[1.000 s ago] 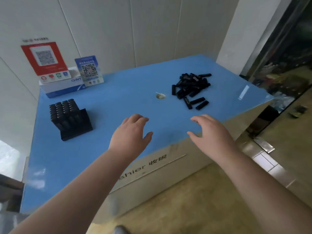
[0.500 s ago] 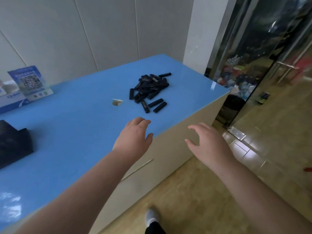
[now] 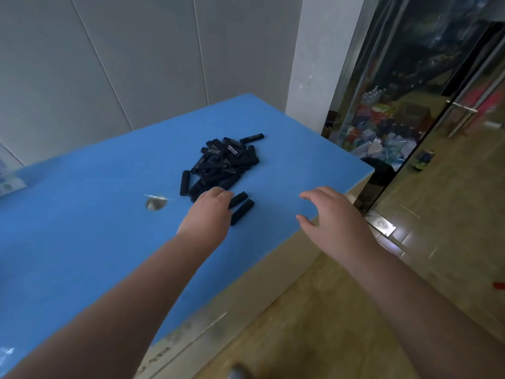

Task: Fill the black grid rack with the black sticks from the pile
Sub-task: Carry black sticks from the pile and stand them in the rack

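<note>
- The counter (image 3: 82,242) has a smooth, matte blue top with a straight near edge and a sharp corner at the right; a pale panel front drops below that edge.
- The pile of black sticks (image 3: 221,162) lies on the counter toward its far right part. The sticks are short, square-ended bars, dull black, some with small white lettering, heaped crosswise in many directions.
- Two loose sticks (image 3: 241,206) lie side by side at the near edge of the pile, their long axes running from near-left to far-right.
- One stick (image 3: 184,183) lies apart at the pile's left, pointing nearly straight away.
- The left hand (image 3: 209,213) is over the near edge of the pile, fingers bent down among the sticks; whether it grips one cannot be told.
- The right hand (image 3: 332,214) hovers spread wide over the counter's right edge, holding nothing.
- A small round metal piece (image 3: 155,203) sits left of the pile.
- Bare blue surface stretches left of and nearer than the pile.
</note>
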A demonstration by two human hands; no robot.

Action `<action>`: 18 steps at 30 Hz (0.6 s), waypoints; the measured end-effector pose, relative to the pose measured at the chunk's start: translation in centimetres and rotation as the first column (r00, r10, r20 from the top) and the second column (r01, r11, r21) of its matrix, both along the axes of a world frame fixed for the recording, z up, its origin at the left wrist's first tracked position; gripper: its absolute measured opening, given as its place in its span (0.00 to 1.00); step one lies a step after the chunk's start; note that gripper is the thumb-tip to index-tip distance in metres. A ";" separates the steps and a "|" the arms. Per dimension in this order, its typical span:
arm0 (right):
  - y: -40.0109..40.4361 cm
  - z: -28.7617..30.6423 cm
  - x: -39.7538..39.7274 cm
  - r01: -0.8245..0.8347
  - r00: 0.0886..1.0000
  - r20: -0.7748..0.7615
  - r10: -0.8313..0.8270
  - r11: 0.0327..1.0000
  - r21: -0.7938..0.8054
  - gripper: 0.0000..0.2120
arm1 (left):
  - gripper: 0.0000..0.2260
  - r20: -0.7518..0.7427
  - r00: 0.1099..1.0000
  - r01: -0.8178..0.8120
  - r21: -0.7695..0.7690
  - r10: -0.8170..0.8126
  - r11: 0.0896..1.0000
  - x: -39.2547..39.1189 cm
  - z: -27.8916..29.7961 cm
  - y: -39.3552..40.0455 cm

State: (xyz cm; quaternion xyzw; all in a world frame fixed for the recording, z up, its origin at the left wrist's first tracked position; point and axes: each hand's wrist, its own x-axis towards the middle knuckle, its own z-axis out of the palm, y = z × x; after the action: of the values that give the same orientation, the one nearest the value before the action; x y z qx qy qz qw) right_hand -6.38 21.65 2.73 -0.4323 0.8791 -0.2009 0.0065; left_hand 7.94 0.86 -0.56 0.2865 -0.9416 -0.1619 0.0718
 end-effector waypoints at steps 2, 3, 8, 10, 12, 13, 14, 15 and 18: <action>-1.1 -0.2 -1.1 -0.024 1.000 0.015 0.024 1.000 0.003 0.20 | 0.19 0.025 1.000 -0.012 0.010 0.011 1.000 -1.3 -0.1 -1.0; -1.5 -0.4 -1.6 -0.040 0.999 0.026 0.039 0.999 0.005 0.20 | 0.18 0.046 0.999 -0.018 0.015 0.017 1.000 -2.0 -0.2 -1.4; -3.9 -1.8 -4.5 -0.136 0.989 0.067 0.135 0.991 0.003 0.19 | 0.13 0.235 0.972 -0.026 -0.007 0.027 1.000 -4.8 -1.3 -3.0; -4.9 -2.4 -5.9 -0.181 0.980 0.085 0.180 0.984 0.000 0.18 | 0.12 0.293 0.955 -0.033 -0.017 0.037 0.999 -5.4 -1.4 -3.2; -5.7 -2.9 -7.3 -0.221 0.970 0.105 0.221 0.975 -0.005 0.17 | 0.11 0.313 0.948 -0.058 -0.018 0.060 0.998 -5.8 -1.2 -3.2; -6.2 -3.2 -7.9 -0.240 0.964 0.115 0.240 0.971 -0.008 0.17 | 0.11 0.321 0.944 -0.068 -0.020 0.071 0.997 -6.1 -1.1 -3.1; -6.8 -3.4 -8.6 -0.260 0.958 0.122 0.259 0.966 -0.006 0.17 | 0.11 0.322 0.943 -0.082 -0.021 0.084 0.996 -6.4 -0.9 -3.0; -7.3 -3.5 -9.1 -0.282 0.951 0.129 0.280 0.959 -0.002 0.16 | 0.11 0.317 0.943 -0.108 -0.010 0.106 0.994 -6.5 -0.7 -2.8; -9.0 -4.0 -10.1 -0.372 0.913 0.179 0.367 0.928 -0.010 0.16 | 0.12 0.214 0.955 -0.223 0.052 0.207 0.973 -6.7 -0.2 -2.3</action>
State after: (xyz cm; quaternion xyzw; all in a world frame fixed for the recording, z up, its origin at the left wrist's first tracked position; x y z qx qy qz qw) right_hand -16.51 12.65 -1.31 -0.5708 0.7798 -0.2229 0.1279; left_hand 1.24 -1.43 -0.77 0.4050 -0.9003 -0.1580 -0.0205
